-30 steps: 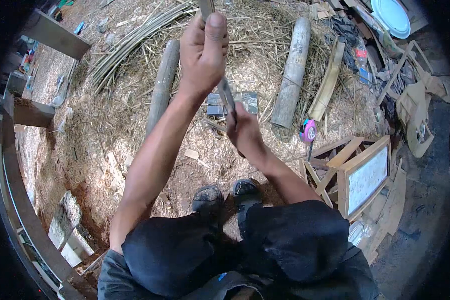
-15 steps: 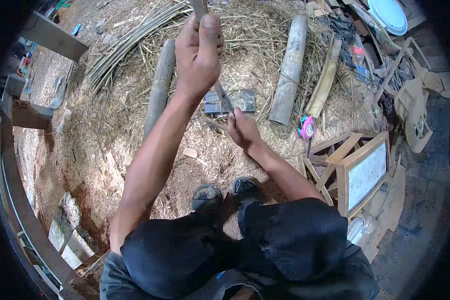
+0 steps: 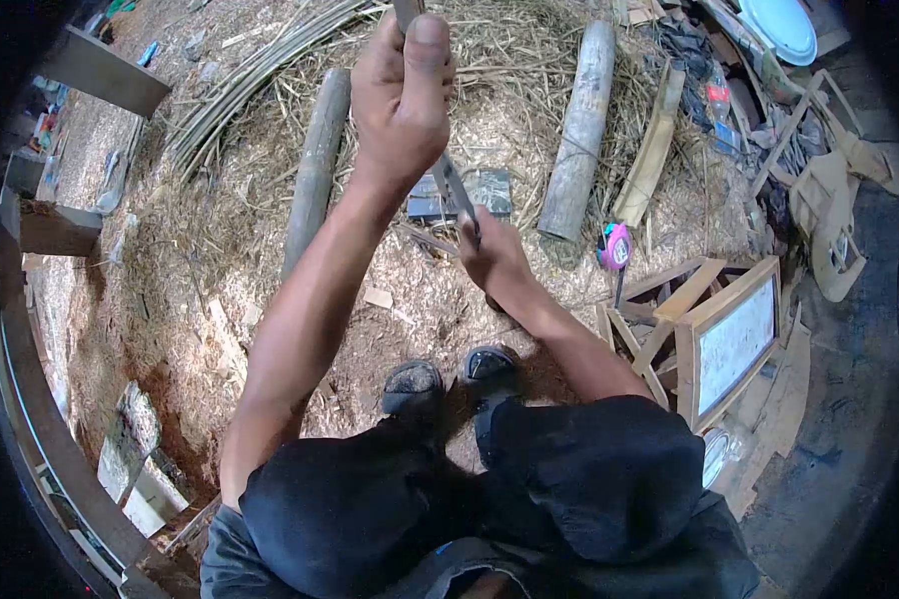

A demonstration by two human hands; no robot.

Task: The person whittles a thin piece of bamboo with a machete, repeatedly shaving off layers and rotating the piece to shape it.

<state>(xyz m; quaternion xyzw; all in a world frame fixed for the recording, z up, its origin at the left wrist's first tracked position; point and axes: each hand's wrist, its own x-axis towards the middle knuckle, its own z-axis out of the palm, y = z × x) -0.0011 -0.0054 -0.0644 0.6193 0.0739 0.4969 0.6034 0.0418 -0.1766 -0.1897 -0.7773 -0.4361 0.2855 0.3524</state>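
My left hand (image 3: 402, 100) is raised at the top of the view, fingers wrapped round a long, narrow, greyish strip (image 3: 453, 188), thumb pointing up along it. The strip runs past the top edge and slants down to my right hand (image 3: 494, 255), whose fingers are closed round its lower end. Whether it is a bamboo slat or a blade I cannot tell. A dark, flat block (image 3: 489, 192) lies on the ground behind the strip, partly covered by it.
Two bamboo poles (image 3: 577, 130) (image 3: 318, 165) and a split bamboo piece (image 3: 651, 150) lie ahead among shavings. Thin strips (image 3: 240, 95) lie bundled at upper left. A pink tape measure (image 3: 617, 247) and a wooden frame (image 3: 684, 339) are at right. My shoes (image 3: 413, 387) are below.
The view has shifted slightly. Both hands still grip the strip, and my right hand has turned a little, with its lower end showing more.
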